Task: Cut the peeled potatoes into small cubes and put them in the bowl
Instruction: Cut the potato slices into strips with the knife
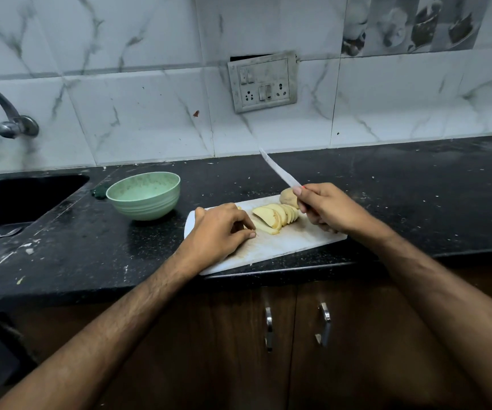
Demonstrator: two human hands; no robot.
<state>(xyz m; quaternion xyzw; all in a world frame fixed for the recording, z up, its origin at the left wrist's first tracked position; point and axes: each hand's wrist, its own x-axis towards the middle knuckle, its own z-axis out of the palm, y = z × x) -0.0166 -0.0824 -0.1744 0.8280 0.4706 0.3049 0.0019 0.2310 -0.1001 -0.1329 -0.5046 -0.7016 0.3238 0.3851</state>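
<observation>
Presently, slicing is under way: potato slices (274, 216) at frame centre are pinched by the left hand (221, 229); the knife (280, 170), gripped by the right hand (327, 210), is held raised; cross-cuts are needed next.

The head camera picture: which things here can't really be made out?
- Knife handle: hidden inside the right hand; only the pale knife blade shows.
- Yellow potato slices on the white cutting board: the left hand covers their near-left end.
- Whole peeled potato: partly behind the right hand.
- Pale green ribbed bowl: its bottom sits below the rim's line of sight.
- Black sink: cut by the left edge.
</observation>
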